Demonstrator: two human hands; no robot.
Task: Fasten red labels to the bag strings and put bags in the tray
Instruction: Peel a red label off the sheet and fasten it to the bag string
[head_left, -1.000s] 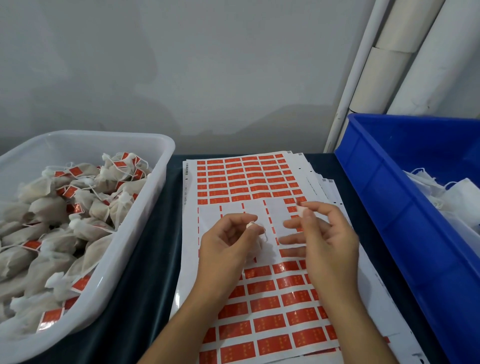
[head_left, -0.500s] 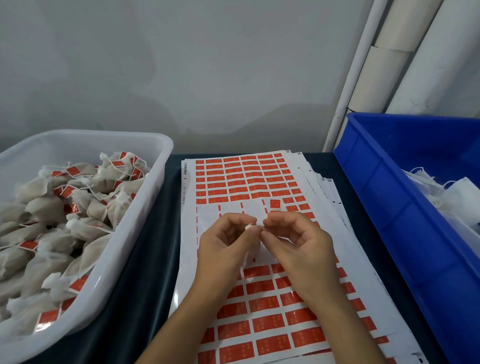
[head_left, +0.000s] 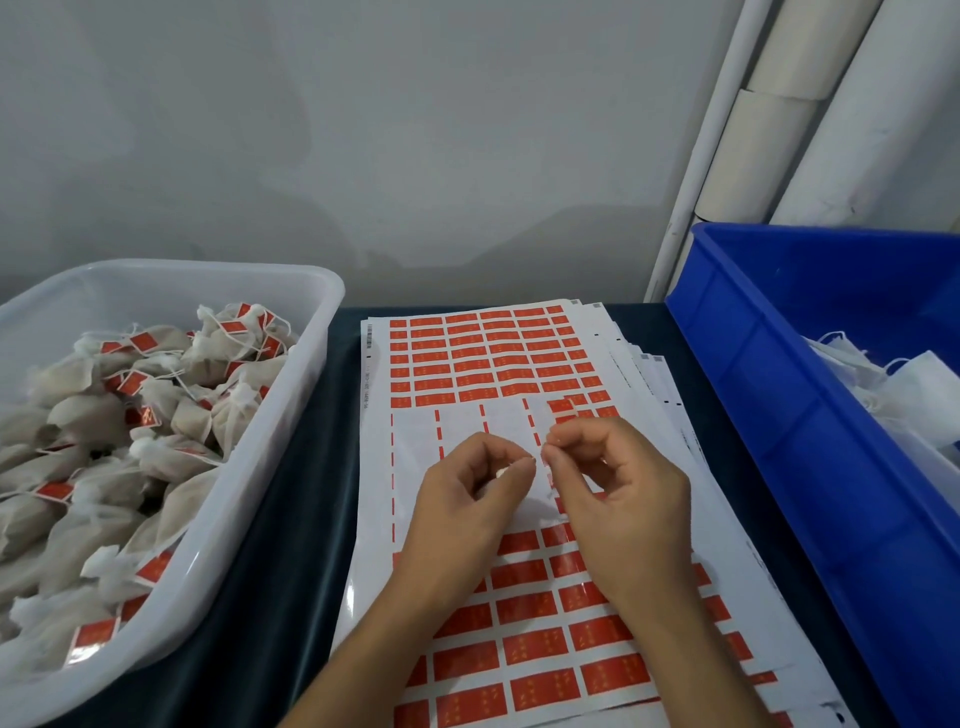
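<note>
Pinching together over the middle of the label sheet (head_left: 519, 364), the person's two hands meet fingertip to fingertip, probably so that a red label can be folded round a bag string. The left hand (head_left: 467, 499) has its fingers (head_left: 511, 467) curled narrow, thumb against forefinger, and something small and white shows between them, likely the string or the neck of a bag; the bag itself is hidden behind the hands. The right hand (head_left: 618, 499) curls the same way, its fingertips pinching a small strip with red on it at about 12 o'clock from its knuckles, which I judge to be a label. The sheet lies flat on the dark bench (head_left: 291, 519) directly ahead, within easy reach; a band across its middle is bare white backing, with full rows of red rectangular labels above and below. At 9 o'clock stands a white tray (head_left: 322, 332), heaped with pale beige cloth bags (head_left: 104, 467), each with a white string and a glossy red label. At 3 o'clock a blue bin (head_left: 779, 415) holds white bags (head_left: 914, 384) with no red visible, apparently the supply. White pipes (head_left: 769, 130) run up the grey wall at 1 o'clock.
</note>
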